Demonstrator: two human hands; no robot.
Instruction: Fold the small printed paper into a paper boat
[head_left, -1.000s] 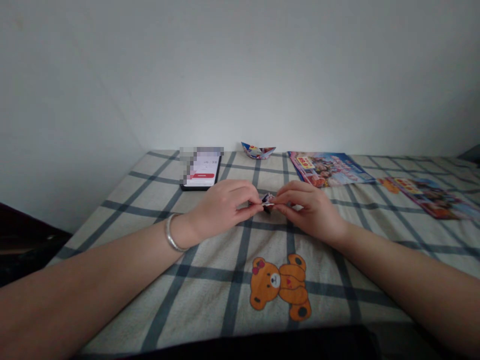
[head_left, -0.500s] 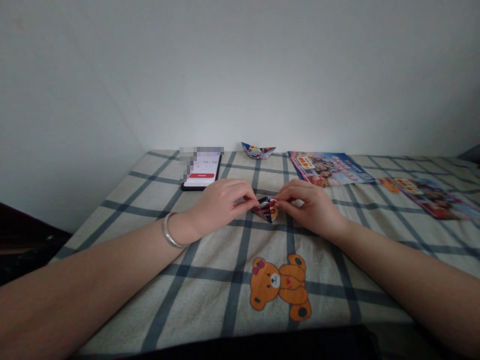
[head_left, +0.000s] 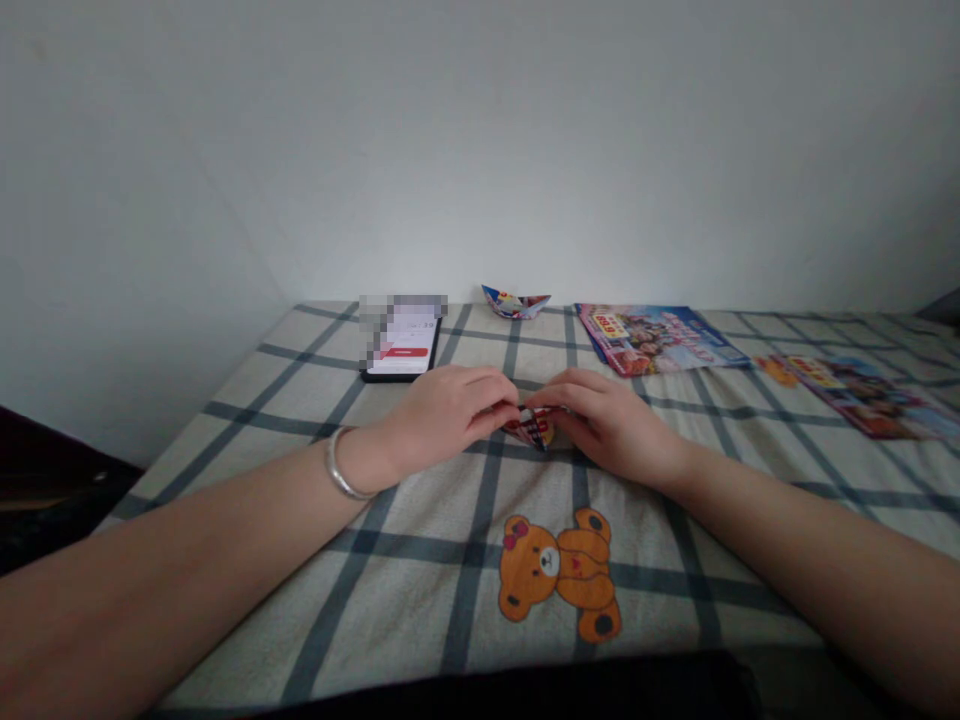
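Observation:
A small piece of folded printed paper (head_left: 534, 428), dark, red and white, is held low over the checked cloth between my two hands. My left hand (head_left: 457, 405), with a silver bangle at the wrist, pinches its left side between thumb and fingers. On the other side my right hand (head_left: 607, 425) has thumb and fingers closed on the paper's right edge. The fingers cover much of the paper's top and sides. Behind the hands, near the wall, a folded paper boat (head_left: 516, 303) stands on the cloth.
A phone (head_left: 405, 345) with a lit screen lies behind my left hand. Colourful printed leaflets (head_left: 660, 340) lie at the back right, and another leaflet (head_left: 874, 395) is farther right. The checked cloth (head_left: 405, 610) bears a printed bear (head_left: 561, 575). A pale wall (head_left: 480, 150) rises behind.
The fingers of both hands have moved closer together over the folded paper and now cover more of its top. The paper sits slightly lower. Phone, boat and leaflets stay put.

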